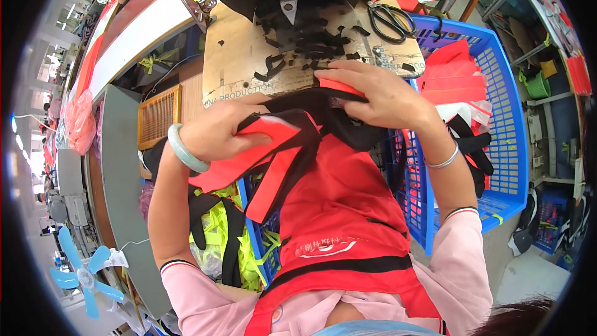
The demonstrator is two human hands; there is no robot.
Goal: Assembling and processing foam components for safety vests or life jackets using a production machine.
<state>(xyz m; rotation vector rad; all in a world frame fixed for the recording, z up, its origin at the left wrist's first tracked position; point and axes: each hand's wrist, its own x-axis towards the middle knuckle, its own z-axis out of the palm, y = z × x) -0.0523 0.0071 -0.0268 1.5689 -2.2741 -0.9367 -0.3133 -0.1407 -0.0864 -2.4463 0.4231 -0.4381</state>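
Note:
A red fabric piece with black edging (273,196) hangs over my lap, next to the near edge of a wooden work board (225,65). My left hand (227,127) is closed on its left part, thumb over the red cloth. At the right end my right hand (382,93) grips the same piece, fingers on a red part beside the black band (301,99). Beyond the hands, black fabric scraps (311,40) lie scattered on the board. Above them hangs a pointed metal machine part (288,9). The cloth hides some of my fingertips.
Black-handled scissors (390,23) lie at the board's right rear. A blue basket (507,149) on the right holds red and black pieces. Yellow-green fabric (217,242) fills a basket at my left. Further left are a grey cabinet side (127,180) and a blue fan (86,277).

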